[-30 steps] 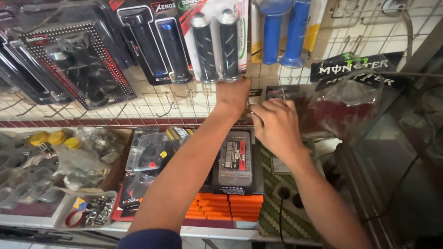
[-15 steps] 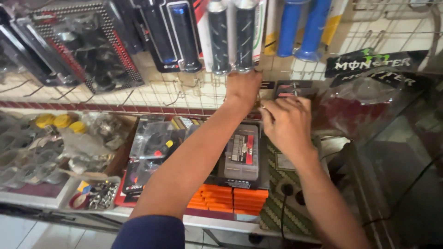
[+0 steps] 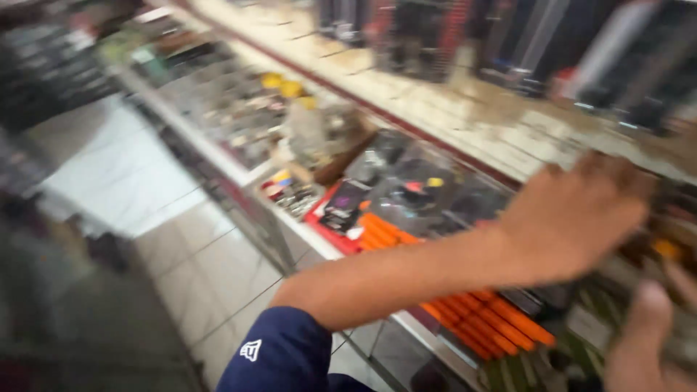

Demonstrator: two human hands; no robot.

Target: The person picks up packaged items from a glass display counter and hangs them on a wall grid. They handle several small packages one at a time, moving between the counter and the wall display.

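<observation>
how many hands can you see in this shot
2. The left hand reaches across to the goods on the shelf at right, above a row of orange packs. The right hand shows only partly at the bottom right corner. The picture is blurred.

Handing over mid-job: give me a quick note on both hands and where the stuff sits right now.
Left hand: stretched across the counter toward the wall display, palm down; blur hides any grasp.
Right hand: low at the right edge, fingers raised; contents unclear.
Orange packs: stacked on the counter edge under the left forearm.
Clear blister packs: behind them on the counter.
Nothing visibly picked up or placed; the view is too smeared to judge what is done or left.
</observation>
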